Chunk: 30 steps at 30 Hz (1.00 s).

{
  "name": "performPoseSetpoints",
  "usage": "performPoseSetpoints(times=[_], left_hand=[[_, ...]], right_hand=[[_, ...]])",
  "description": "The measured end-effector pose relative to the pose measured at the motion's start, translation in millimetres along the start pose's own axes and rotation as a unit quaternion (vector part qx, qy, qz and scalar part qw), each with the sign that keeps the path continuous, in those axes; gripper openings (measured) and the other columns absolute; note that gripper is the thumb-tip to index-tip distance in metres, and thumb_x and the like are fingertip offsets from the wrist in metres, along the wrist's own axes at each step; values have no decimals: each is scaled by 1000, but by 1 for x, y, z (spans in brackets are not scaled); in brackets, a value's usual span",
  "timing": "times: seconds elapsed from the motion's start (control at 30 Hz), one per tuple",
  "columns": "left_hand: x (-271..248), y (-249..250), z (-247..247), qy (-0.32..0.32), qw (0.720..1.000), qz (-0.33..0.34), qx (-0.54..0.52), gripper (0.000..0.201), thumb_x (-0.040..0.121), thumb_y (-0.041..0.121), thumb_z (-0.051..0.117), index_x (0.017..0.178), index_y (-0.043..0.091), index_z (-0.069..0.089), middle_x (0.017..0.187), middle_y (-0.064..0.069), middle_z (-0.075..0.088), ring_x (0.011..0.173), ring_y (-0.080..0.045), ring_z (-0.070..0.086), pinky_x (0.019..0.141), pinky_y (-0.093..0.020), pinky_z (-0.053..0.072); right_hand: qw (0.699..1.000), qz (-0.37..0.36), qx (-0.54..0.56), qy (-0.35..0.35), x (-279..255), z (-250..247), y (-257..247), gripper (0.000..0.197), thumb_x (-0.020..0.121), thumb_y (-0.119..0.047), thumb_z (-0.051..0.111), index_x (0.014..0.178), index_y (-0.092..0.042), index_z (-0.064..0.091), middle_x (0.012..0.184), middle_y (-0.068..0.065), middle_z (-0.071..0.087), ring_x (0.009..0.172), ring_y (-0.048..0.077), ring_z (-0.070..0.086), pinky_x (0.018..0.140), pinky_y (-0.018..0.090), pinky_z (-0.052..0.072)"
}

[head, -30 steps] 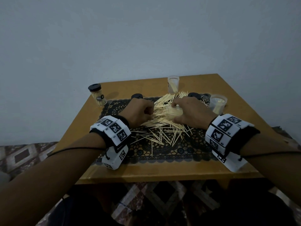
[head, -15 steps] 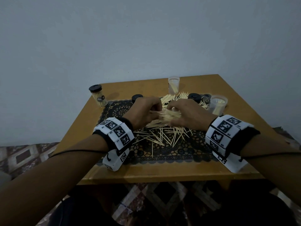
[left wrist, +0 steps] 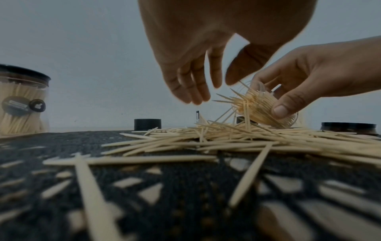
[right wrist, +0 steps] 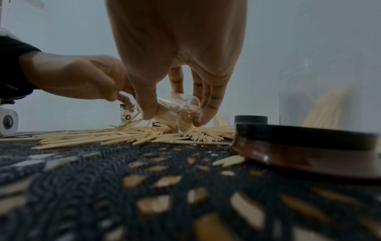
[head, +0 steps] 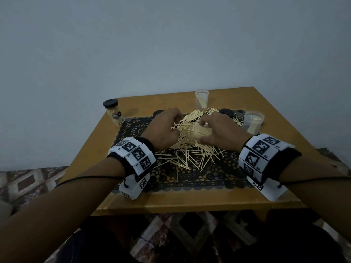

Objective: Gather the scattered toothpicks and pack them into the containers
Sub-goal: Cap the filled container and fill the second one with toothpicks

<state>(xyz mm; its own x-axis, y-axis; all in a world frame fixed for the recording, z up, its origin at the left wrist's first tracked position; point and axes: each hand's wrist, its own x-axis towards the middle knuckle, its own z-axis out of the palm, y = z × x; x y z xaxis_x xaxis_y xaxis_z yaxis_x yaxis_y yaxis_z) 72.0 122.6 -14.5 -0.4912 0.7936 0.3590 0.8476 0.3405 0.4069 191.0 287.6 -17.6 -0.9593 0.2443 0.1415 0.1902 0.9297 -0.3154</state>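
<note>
Head view shows the job partly done: one capped jar [head: 113, 114] full of toothpicks stands at the worktop's [head: 133, 203] far left, and two open cups [head: 201, 99] [head: 253, 122] at the back hold only some. A big heap of loose toothpicks [head: 187, 149] is still spread over the black lace mat [head: 209, 177]. The right hand [right wrist: 175, 73] grips a tilted clear container [right wrist: 177, 116], well stuffed, low over the heap. The left hand [left wrist: 195, 65] hovers by its mouth, fingers loosely bent, holding nothing I can make out. Lids [head: 225, 112] lie unused, so most packing and capping remains.
</note>
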Motion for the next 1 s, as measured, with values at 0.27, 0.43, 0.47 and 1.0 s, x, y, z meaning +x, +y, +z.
performPoseSetpoints(times=[0.27,0.43,0.47,1.0], left_hand=[[1,0,3,-211,969,-56,120,56,84,35,66,130,15,41,130,-7,46,116,-22,39,97,-35,36],[1,-1,2,-7,999,-29,42,23,88,14,63,108,10,53,84,1,58,77,-17,55,67,-27,43],[1,-2,2,16,999,-21,32,15,88,12,63,101,10,56,79,1,58,73,-17,55,64,-27,43],[-1,5,4,28,999,13,-33,11,83,6,58,93,11,55,77,5,57,69,-8,50,59,-17,39]], right_hand=[[1000,13,-11,0,0,-1,0,55,79,-44,75,123,-17,54,115,5,49,95,16,44,77,29,37],[1000,18,4,17,0,-1,0,57,80,-43,75,124,-14,56,121,8,52,98,17,48,79,30,41],[1000,17,7,22,0,-1,0,56,80,-43,75,124,-14,56,120,8,53,97,17,47,78,29,40],[999,-12,11,28,-2,-1,-4,52,77,-45,75,118,-19,58,114,5,55,100,21,55,80,33,44]])
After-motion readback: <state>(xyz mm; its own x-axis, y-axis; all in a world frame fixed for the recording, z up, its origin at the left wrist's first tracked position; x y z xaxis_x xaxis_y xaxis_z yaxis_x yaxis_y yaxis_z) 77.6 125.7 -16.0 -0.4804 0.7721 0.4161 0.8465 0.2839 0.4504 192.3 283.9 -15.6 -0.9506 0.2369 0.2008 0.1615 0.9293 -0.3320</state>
